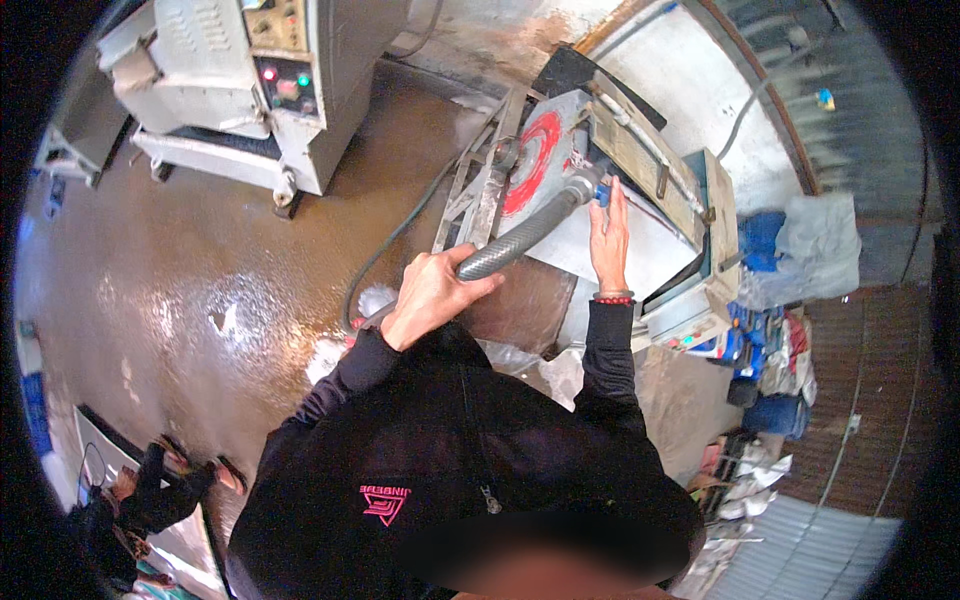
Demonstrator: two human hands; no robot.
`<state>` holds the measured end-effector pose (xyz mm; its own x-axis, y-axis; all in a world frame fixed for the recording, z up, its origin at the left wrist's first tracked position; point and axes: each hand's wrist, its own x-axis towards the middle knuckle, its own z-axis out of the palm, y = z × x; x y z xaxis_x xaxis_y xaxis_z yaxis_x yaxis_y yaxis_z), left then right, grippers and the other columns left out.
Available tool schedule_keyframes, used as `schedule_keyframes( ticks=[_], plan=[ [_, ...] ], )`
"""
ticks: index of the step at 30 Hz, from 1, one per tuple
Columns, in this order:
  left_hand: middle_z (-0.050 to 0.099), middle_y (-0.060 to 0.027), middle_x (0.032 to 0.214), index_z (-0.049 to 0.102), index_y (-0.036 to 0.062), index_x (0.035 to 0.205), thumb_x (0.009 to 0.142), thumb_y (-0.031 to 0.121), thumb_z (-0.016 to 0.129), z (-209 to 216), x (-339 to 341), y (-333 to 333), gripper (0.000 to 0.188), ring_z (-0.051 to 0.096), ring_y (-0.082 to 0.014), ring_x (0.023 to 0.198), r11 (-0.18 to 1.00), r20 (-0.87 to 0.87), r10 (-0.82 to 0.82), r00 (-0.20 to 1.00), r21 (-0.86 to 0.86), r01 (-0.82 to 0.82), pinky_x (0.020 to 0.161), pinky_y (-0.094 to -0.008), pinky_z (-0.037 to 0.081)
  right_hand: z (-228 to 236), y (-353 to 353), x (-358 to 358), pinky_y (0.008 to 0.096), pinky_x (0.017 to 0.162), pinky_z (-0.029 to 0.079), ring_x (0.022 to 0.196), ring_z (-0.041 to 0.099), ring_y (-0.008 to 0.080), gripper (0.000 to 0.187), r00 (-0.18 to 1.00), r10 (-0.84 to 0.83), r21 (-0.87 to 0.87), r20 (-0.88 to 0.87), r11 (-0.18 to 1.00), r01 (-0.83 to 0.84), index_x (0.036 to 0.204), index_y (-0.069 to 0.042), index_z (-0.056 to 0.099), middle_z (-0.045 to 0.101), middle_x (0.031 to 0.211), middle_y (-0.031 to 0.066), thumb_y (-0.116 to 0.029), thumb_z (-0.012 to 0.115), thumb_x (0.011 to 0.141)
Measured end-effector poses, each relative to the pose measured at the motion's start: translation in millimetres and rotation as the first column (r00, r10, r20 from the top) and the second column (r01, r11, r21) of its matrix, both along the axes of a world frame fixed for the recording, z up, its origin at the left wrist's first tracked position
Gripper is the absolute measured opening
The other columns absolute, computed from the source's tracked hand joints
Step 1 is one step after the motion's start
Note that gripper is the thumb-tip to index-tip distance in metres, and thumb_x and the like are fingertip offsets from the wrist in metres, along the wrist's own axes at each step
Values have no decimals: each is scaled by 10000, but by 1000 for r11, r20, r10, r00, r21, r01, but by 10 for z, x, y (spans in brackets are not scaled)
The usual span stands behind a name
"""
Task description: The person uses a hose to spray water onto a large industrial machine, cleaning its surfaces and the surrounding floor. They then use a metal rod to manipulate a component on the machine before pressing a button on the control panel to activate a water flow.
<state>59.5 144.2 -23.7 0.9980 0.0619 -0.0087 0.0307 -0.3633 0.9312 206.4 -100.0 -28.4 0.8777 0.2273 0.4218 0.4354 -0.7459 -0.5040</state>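
Head view: L hand (430, 295) has its fingers wrapped round the near stretch of a thick grey ribbed hose (525, 240), thumb on one side, index on the other. Hose runs up & right, in front of the person, to a metal coupling (578, 187) w/ a blue valve handle (602, 194) by a white machine (655, 250) marked w/ a red ring (517, 195). R hand (610, 245) is released: fingers straight, tips right at the handle; can't tell if they're in contact. Step in hand, prob.: steadying the hose w/ L while R works at the valve end. Next move likely calls for L to keep the hose from twisting & R to curl onto the handle w/o knocking the coupling. Edges: rusty metal frame (487, 205) sits just beside the hose on its L, & the machine's raised lid (640, 140) has a hard edge near the R fingertips, so R has less room that way. Most room looks to be L, over the wet brown floor (230, 320), approx. as far as the control-panel machine (300, 150); a thin dark hose (395, 235) curves across that side, a poss. snag underfoot. Co-worker (155, 490) is well apart, lower L.
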Motion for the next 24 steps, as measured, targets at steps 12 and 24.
schedule_keyframes(
  ticks=[12,24],
  plan=[
    [552,-118,549,626,71,796,696,362,676,-173,60,190,312,564,-264,492,984,38,-50,998,-172,56,491,-361,427,177,118,79,362,1019,249,1254,290,324,535,992,41,-220,-116,973,-66,1360,-47,205,293,1358,192,-249,413,911],
    [535,-121,518,583,89,735,703,372,667,-289,172,376,296,551,-312,490,972,32,-121,992,-200,125,472,-385,416,301,255,118,355,1004,271,1240,313,330,487,985,-35,-413,-169,910,-39,1354,-47,222,313,1342,206,-205,379,920]
  ],
)
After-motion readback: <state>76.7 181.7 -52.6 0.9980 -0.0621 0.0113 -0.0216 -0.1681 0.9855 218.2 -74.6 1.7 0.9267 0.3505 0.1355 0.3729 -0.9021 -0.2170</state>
